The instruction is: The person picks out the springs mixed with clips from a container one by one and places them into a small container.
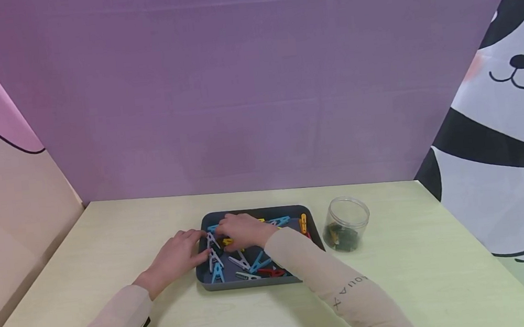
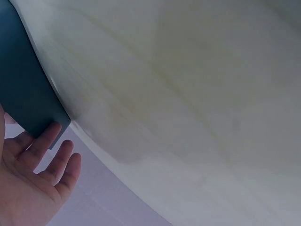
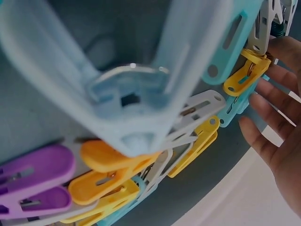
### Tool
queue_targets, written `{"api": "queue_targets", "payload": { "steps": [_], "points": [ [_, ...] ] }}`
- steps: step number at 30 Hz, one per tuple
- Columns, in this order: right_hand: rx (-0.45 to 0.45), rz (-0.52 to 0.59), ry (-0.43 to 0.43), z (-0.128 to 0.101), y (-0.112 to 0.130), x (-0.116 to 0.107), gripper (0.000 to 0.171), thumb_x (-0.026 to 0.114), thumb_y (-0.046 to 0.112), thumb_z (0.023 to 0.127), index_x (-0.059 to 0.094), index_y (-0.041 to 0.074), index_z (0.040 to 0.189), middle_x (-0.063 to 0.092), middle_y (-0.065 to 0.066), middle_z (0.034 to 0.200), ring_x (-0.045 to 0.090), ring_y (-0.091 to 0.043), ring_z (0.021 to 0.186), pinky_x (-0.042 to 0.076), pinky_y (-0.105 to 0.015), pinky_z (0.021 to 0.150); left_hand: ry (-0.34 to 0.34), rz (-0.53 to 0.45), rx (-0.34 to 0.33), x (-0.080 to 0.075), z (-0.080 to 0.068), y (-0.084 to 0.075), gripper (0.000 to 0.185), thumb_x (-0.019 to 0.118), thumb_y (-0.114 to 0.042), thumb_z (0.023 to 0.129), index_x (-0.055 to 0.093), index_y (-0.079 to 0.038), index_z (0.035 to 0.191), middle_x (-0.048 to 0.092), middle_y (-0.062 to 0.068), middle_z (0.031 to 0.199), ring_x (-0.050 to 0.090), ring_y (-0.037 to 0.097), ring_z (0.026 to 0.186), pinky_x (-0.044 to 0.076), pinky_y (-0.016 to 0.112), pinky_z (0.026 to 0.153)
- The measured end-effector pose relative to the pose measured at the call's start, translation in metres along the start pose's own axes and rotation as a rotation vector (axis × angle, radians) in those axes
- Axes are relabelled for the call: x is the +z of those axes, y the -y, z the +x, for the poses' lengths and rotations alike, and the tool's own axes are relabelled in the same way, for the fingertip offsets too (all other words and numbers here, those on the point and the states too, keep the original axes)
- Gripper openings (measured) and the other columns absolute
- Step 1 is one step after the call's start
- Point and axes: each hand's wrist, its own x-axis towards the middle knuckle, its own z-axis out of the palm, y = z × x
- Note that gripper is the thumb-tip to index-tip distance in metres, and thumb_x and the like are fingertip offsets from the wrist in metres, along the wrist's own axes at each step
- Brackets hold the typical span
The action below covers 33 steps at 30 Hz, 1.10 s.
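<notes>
A dark grey tray holds several plastic clothespins in light blue, white, yellow, orange, purple and red. My left hand holds the tray's left side, thumb over the rim. In the left wrist view its fingers lie against the outer wall near a corner, the outer ones spread. My right hand reaches into the tray's back left, fingers apart around a yellow clothespin and white ones. A small dark green piece shows by its uppermost finger; whether they touch is unclear.
A clear open jar with dark green pieces in its bottom stands right of the tray. The right forearm crosses the tray's right front. A purple backdrop rises behind the pale wooden table.
</notes>
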Motion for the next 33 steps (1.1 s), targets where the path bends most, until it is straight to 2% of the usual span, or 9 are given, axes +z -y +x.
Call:
{"api": "queue_targets", "payload": {
  "steps": [15, 33],
  "points": [
    [-0.024, 0.026, -0.029, -0.009, -0.009, -0.007, 0.034, 0.066, 0.034, 0.082, 0.062, 0.021, 0.113, 0.061, 0.006, 0.107, 0.055, -0.010, 0.099, 0.048, -0.024, 0.087, -0.003, 0.013, 0.009, -0.002, -0.001, -0.003, 0.045, 0.061, -0.036, 0.084, 0.056, -0.006, 0.118, 0.061, 0.011, 0.117, 0.056, 0.028, 0.103, 0.047, 0.044, 0.090],
    [-0.023, 0.016, -0.074, -0.043, -0.031, -0.011, 0.030, 0.068, 0.033, 0.081, 0.064, 0.017, 0.107, 0.063, 0.003, 0.105, 0.054, -0.012, 0.095, 0.049, -0.025, 0.084, 0.023, 0.004, -0.029, -0.002, 0.001, -0.003, 0.047, 0.061, -0.038, 0.084, 0.056, -0.008, 0.120, 0.059, 0.010, 0.119, 0.054, 0.028, 0.107, 0.044, 0.045, 0.094]
  ]
}}
